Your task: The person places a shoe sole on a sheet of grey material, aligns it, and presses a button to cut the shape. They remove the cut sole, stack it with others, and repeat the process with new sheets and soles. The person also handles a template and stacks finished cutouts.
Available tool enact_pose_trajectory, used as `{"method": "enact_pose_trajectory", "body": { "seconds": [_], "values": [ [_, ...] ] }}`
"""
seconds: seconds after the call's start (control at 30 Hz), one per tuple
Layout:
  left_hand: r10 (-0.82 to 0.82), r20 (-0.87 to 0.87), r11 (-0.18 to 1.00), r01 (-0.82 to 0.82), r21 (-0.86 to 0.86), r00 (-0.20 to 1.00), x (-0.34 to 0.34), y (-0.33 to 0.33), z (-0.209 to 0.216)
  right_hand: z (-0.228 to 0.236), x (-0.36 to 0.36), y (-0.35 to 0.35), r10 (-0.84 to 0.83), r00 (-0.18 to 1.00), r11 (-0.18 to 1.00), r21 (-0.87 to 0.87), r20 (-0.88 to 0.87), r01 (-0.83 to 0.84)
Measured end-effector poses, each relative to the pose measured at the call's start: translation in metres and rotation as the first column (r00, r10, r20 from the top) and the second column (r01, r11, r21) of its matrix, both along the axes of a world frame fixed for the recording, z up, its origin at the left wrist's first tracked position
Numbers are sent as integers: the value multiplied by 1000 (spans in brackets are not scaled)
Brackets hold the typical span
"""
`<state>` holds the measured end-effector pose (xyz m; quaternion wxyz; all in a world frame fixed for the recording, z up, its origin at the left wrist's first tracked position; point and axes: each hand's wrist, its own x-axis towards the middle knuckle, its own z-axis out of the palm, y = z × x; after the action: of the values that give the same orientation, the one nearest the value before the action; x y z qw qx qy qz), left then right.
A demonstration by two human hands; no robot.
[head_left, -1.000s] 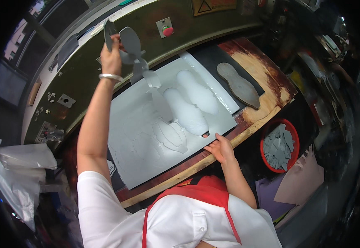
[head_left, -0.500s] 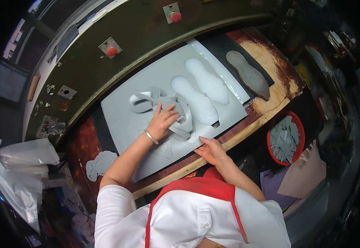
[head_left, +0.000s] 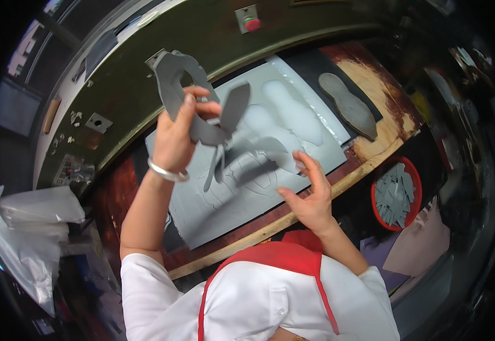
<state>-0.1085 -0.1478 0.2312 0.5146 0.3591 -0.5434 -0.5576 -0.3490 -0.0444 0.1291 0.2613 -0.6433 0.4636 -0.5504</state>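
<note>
My left hand (head_left: pixel 174 139), with a bangle at the wrist, is raised over the left part of the work surface. Its fingers are closed around a limp grey sheet offcut (head_left: pixel 170 82) with large cut-out holes. Strips of the offcut dangle toward the pale grey board (head_left: pixel 193 227), which bears scored outlines. My right hand (head_left: pixel 314 202) hovers above the board's near right edge, thumb and fingers apart, holding nothing. Beyond it, two whitish sole-shaped pieces (head_left: pixel 293 111) lie side by side on the board; the nearer one is partly hidden by the offcut.
A brown-grey sole-shaped plate (head_left: pixel 347 105) rests on a black mat at the right. Lower right, a red bowl (head_left: pixel 374 211) holds grey scraps. A dark green machine beam (head_left: pixel 125 96) with a red button (head_left: pixel 252 24) spans the far side. Plastic bags (head_left: pixel 37 216) hang at the left.
My left hand has taken hold of the grey offcut and lifted it off the board, up and to the left. My right hand has risen from the board's edge, its fingers spreading.
</note>
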Motion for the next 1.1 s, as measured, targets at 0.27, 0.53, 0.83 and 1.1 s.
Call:
{"method": "enact_pose_trajectory", "body": {
  "seconds": [0.27,0.53,0.83,1.1],
  "values": [
    [-118,-44,976,124,177,992,-80,62,-24,-19,12,-33,-265,903,936,316,339,156],
    [92,-346,995,-78,55,934,-25,78,-18,-23,-112,-44,-578,241,808,587,780,40],
    [186,-321,981,-192,13,928,-28,80,-11,-71,19,10,579,815,650,601,5,-466],
    [250,-357,949,-300,-93,900,27,67,43,-30,-5,22,720,652,436,577,237,-691]
  ]
}}
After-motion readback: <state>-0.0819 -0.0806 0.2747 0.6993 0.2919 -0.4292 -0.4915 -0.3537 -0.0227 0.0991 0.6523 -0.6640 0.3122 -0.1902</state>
